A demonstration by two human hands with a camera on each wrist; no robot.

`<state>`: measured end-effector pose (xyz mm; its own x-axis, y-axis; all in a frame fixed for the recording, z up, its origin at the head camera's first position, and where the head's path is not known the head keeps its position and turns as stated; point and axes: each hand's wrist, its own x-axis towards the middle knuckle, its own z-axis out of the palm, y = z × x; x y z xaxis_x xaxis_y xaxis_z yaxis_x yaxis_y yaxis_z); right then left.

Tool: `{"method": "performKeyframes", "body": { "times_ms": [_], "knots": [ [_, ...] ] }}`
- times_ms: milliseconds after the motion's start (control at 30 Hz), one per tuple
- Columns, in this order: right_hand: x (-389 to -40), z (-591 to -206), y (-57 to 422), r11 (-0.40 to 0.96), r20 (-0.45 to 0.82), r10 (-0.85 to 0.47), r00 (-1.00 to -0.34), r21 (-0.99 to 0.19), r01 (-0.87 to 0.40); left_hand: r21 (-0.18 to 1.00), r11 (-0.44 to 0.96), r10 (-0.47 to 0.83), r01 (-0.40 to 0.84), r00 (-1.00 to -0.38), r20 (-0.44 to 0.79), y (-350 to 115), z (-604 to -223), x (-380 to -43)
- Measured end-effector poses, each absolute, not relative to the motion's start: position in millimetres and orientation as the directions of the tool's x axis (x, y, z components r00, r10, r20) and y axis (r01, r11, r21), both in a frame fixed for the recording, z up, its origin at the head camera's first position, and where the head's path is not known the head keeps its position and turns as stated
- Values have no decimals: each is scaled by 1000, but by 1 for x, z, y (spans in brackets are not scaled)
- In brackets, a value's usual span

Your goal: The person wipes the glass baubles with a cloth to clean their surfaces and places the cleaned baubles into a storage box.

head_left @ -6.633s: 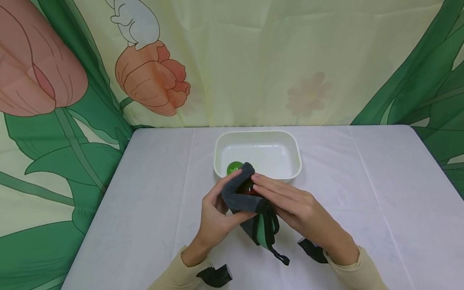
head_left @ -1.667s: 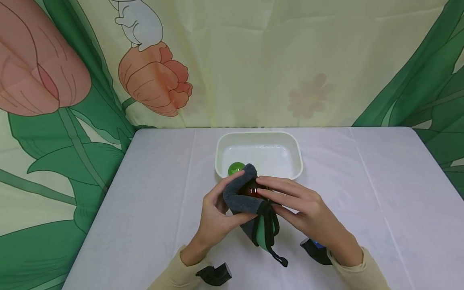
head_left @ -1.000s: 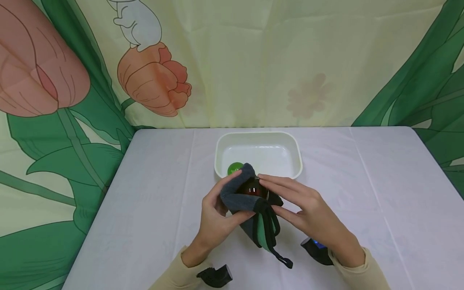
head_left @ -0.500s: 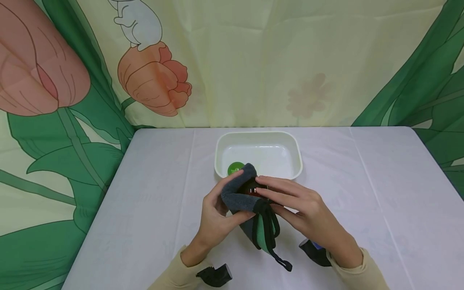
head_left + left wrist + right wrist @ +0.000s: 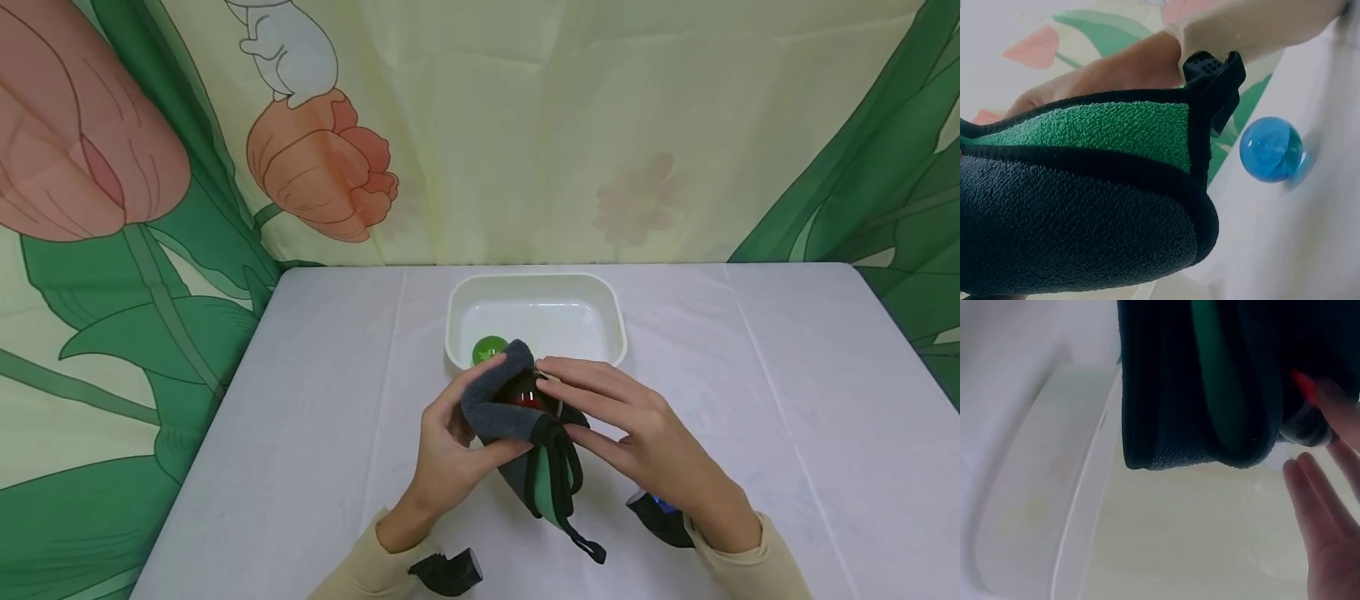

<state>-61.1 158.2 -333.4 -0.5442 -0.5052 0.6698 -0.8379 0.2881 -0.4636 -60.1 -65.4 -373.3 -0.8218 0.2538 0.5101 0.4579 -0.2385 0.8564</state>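
Note:
A dark grey-blue and green towel (image 5: pixel 498 421) with black edging and a hanging loop is folded around a glass ball (image 5: pixel 528 396) with red in it. My left hand (image 5: pixel 457 437) grips the towel from the left, thumb in front and fingers behind. My right hand (image 5: pixel 637 421) holds the ball's exposed right side, two fingertips at its far edge and the thumb lower, by a towel flap. In the right wrist view the ball (image 5: pixel 1307 428) shows only partly between towel and fingers. The towel (image 5: pixel 1079 219) fills much of the left wrist view, hiding the ball.
Behind the hands stands a white rectangular tray (image 5: pixel 588 308) with a green ball (image 5: pixel 489 348) at its near left. A blue glass ball (image 5: pixel 1271 150) lies on the white tablecloth, mostly hidden behind my right wrist in the head view. A patterned curtain (image 5: pixel 487 142) hangs behind the table.
Towel and left hand stay nearly in place. The right fingers shift back and forth over the ball; now they sit slightly farther right, exposing more of it and a towel flap.

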Motion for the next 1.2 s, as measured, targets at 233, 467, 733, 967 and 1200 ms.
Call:
{"method": "performKeyframes", "body": {
  "times_ms": [233, 467, 733, 967, 1200],
  "knots": [
    [-61, -334, 158, 257, 682, -534, -499, -431, -865, 857, -232, 256, 460, -821, 510, -65, -374, -59],
    [-59, -336, 159, 285, 661, -489, -569, -495, -821, 868, -217, 251, 446, -834, 491, -63, -377, -58],
    [-54, -338, 162, 355, 551, -433, -713, -623, -697, 865, -206, 236, 457, -835, 497, -60, -379, -58],
    [-60, -337, 163, 327, 643, -493, -585, -487, -810, 866, -214, 222, 451, -841, 493, -60, -377, -58],
    [-63, -337, 160, 256, 685, -538, -491, -421, -870, 867, -213, 222, 451, -842, 492, -62, -376, -58]
  ]
}}
